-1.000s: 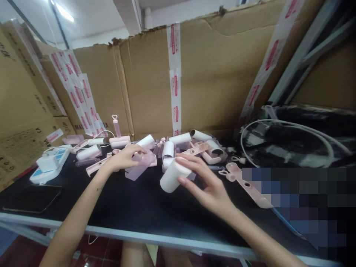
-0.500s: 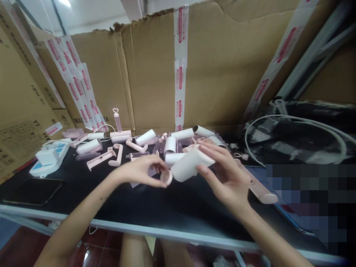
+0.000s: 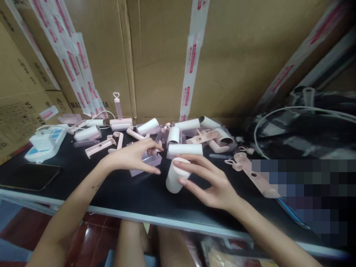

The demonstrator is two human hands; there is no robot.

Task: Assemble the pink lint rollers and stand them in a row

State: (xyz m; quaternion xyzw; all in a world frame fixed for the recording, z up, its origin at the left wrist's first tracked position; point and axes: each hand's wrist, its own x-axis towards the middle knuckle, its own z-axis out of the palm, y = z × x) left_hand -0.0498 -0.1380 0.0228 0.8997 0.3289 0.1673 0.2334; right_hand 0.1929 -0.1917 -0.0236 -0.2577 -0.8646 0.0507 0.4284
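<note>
A white cylinder (image 3: pixel 175 180) is near the front of the black table, almost upright and leaning a little. My right hand (image 3: pixel 215 181) grips it from the right, fingertips on its rim and side. Its upper end looks closed by a pale disc; whether the base touches the tabletop I cannot tell. To the left, my left hand (image 3: pixel 136 157) hovers with thumb and fingers apart and nothing visible between them. Just behind that hand is a translucent pinkish box (image 3: pixel 151 163), partly hidden. Beyond the right hand lies another white tube (image 3: pixel 185 149) on its side.
Several white tubes and pink plastic parts lie along the back, among them a pink bracket (image 3: pixel 100 147). A power strip (image 3: pixel 47 146) and a phone (image 3: pixel 30 176) are at left. One long pink part (image 3: pixel 257 176) lies at right. Cardboard (image 3: pixel 158 66) walls the rear.
My left hand has let go of the small round cap and spread its fingers. The right hand has brought the white cylinder lower and turned it nearly upright. The camera view has tilted down.
</note>
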